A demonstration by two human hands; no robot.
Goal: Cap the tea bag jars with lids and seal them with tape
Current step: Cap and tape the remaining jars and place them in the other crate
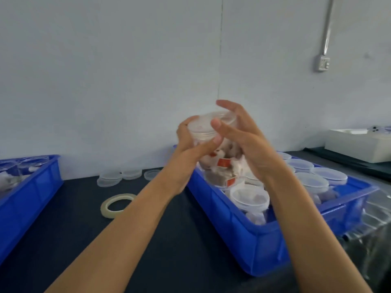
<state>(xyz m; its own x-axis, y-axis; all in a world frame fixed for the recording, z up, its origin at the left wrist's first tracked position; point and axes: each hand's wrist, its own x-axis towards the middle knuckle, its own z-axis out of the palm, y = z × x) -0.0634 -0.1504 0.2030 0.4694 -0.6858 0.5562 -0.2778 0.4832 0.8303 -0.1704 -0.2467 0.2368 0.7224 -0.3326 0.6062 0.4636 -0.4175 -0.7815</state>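
Well along, by the look of things, with more left to do. To the right, a blue crate (264, 235) packed with capped jars (249, 197), translucent lids already on most that show; whether any carry tape cannot be told. To the left, a second blue crate (31, 187) with jars (27, 163) that look open at the top, so probably waiting for lids. Between the crates, on the dark table (158, 240), a few spare lids (120, 175) near the wall and a roll of clear tape (118, 205) lying flat, well apart from both hands. Higher up, above the near corner of the right crate, one jar (222, 163) of tea bags raised off the table and tilted, its lid (208, 125) on top. Left hand (190, 157) wrapped around the jar just under the lid, fingers curled behind, thumb across the front. Right hand (243, 144) cupped against the jar's far side, thumb near the lid's rim, fingers spread and mostly straight, seemingly not clamped. Probably pressing or twisting the lid home; taping this jar apparently not yet begun.
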